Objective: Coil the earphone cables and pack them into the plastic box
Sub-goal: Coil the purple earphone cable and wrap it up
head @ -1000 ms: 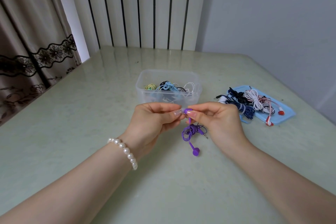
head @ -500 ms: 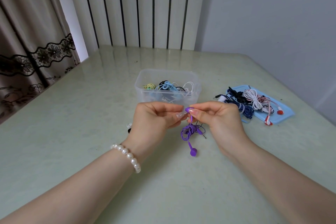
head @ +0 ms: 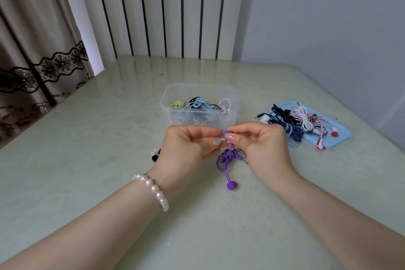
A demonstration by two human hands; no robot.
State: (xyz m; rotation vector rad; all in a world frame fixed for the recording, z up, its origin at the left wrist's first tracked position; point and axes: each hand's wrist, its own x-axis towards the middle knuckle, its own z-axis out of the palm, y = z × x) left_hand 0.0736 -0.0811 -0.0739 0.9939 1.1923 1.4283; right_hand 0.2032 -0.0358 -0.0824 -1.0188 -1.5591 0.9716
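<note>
Purple earphones (head: 226, 158) hang in a loose tangle between my hands, just above the table. My right hand (head: 264, 144) pinches one purple earbud at the top of the tangle, and my left hand (head: 188, 144) pinches it from the other side, fingertips meeting. The second earbud dangles lowest. The clear plastic box (head: 198, 116) stands right behind my hands and holds several coiled earphones in yellow, light blue, black and white.
To the right lies a blue lid (head: 337, 136) with several more earphone bundles on it: dark blue (head: 291, 131), white (head: 303, 119), and pink-and-red (head: 321, 136). A small black-and-white item (head: 155, 154) peeks out left of my left hand. Curtain at left, wall behind.
The purple tangle and both hands stayed nearly in place; the hands shifted slightly and the small black-and-white item became visible left of my left hand.
</note>
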